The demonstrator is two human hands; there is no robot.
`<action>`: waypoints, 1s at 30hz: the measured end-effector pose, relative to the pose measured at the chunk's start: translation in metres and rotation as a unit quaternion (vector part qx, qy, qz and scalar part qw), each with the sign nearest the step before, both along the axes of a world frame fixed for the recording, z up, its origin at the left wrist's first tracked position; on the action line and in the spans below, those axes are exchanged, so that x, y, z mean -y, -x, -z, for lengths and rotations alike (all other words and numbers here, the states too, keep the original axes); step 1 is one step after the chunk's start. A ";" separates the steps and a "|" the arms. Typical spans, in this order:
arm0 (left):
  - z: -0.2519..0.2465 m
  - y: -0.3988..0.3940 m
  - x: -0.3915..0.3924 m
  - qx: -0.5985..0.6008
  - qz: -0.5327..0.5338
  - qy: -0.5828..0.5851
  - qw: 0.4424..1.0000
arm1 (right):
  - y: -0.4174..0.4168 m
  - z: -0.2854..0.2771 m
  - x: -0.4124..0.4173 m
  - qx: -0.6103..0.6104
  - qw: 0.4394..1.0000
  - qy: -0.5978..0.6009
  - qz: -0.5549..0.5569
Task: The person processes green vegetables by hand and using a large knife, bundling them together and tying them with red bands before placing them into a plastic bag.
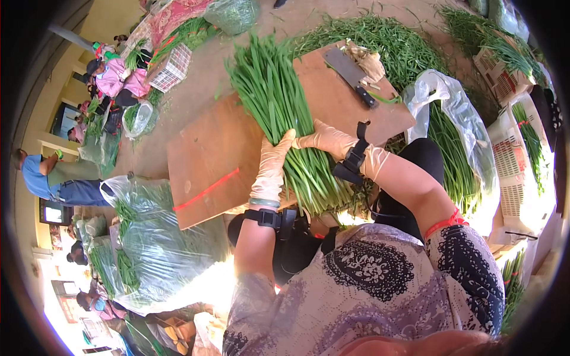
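A thick bundle of green garlic chives [278, 98] lies across the wooden board [213, 151], leaf tips pointing away and pale stem ends towards my body. My left hand [272, 162], in a cream glove, grips its left side with the thumb over the top. On its right side my right hand [327, 140], gloved alike, closes around the stems, the thumbs nearly meeting. A cleaver [345, 66] with a black handle rests on the board's far right part. Beside the blade are a crumpled tan glove or cloth [367, 64] and pale trimmings. The fingers beneath the bundle are hidden.
Cut greens [383, 40] are heaped beyond the board. To the right stand a plastic bag of chives [449, 151] and a white plastic crate [512, 164]. A large clear bag of greens [156, 236] lies left. Other people sit farther off; one person [40, 178] stands.
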State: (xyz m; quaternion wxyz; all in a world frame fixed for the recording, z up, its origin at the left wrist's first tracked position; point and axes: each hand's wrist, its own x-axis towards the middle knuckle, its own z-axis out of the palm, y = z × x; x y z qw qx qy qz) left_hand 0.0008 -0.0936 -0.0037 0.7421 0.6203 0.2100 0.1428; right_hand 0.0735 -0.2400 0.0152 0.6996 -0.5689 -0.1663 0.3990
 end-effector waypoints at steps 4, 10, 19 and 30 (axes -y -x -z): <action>-0.056 0.000 0.000 0.113 0.007 -0.143 0.983 | -0.004 -0.041 -0.003 0.167 0.984 -0.059 0.033; -0.148 -0.016 -0.008 0.391 0.058 -0.125 0.910 | -0.023 -0.136 -0.005 0.260 0.945 -0.195 0.038; -0.072 -0.023 -0.056 0.069 0.109 -0.535 0.835 | -0.024 -0.124 0.003 0.378 0.921 0.060 -0.072; -0.063 -0.042 -0.052 0.251 0.088 -0.223 0.938 | -0.044 -0.088 -0.015 0.245 0.959 -0.108 -0.094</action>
